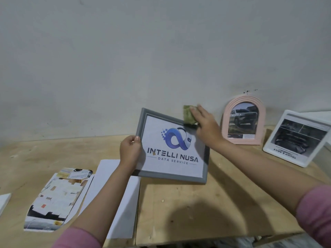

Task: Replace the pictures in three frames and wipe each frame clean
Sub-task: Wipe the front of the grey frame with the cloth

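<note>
Wiping stage, seen from the head camera: the grey rectangular frame [172, 147], holding a printed logo sheet that reads "INTELLI NUSA DATA SERVICE", is held tilted above the wooden table [206, 203] near the centre of the view, its long axis running roughly from 9 to 3 o'clock with the right end dipping toward 4; the left hand [129, 152] grips the frame's left edge at 9 o'clock, thumb curled over the front and fingers hidden behind; the right hand [206, 125] presses a folded green cloth [189, 114] under extended fingers against the frame's upper right corner at about 1 o'clock, the cloth partly overhanging the top edge; from this contact the unwiped face and rails lie toward 7 o'clock, so the coming stroke is judged to run down and leftward along the long axis, toward the steadying hand; the right hand is the nearer to the two other frames, a pink arched frame [243, 120] with a vehicle photograph leaning on the wall at 3 o'clock and a white frame [295, 138] further toward 3, both well apart from the grey one; loose white sheets [123, 199] and a printed picture [57, 197] lie on the table at 7 to 8 o'clock.
</note>
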A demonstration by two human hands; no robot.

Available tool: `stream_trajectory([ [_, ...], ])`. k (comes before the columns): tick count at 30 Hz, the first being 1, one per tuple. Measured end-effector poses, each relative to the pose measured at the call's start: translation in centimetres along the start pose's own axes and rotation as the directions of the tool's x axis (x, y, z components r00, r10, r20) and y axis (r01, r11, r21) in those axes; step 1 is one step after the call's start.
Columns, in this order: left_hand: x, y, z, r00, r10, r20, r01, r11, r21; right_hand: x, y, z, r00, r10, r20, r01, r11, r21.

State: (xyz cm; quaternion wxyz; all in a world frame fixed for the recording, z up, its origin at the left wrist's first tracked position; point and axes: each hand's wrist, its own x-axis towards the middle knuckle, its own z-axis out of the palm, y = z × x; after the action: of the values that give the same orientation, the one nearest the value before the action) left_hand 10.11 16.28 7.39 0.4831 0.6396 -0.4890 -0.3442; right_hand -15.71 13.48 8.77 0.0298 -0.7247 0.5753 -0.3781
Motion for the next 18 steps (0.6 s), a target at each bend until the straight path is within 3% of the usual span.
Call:
stream_trajectory([
  [5,-1.6,1.8,3.1,0.997,0.027,0.079,-0.027,1.0,0.0,-0.2,-3.7,4.0,0.909,-0.406,0.09,0.416,0.89,-0.185],
  [11,-1.5,1.6,2.5,0.999,-0.038,0.02,0.039,0.997,-0.062,-0.7,0.8,2.6,0.865,-0.429,0.261,0.5,0.778,-0.38],
  [14,-1.5,1.5,2.1,0.999,-0.043,-0.023,0.041,0.997,-0.063,-1.1,2.6,1.5,0.912,-0.295,0.284,0.401,0.786,-0.471],
  [16,-1.4,1.4,1.7,0.997,-0.044,-0.063,0.04,0.998,-0.058,-1.2,2.9,0.5,0.951,-0.016,0.31,0.185,0.831,-0.524],
  [18,-1.1,1.3,1.4,0.996,-0.028,-0.08,0.025,0.999,-0.041,-0.8,2.4,-0.6,0.931,0.24,0.274,-0.088,0.879,-0.469],
])
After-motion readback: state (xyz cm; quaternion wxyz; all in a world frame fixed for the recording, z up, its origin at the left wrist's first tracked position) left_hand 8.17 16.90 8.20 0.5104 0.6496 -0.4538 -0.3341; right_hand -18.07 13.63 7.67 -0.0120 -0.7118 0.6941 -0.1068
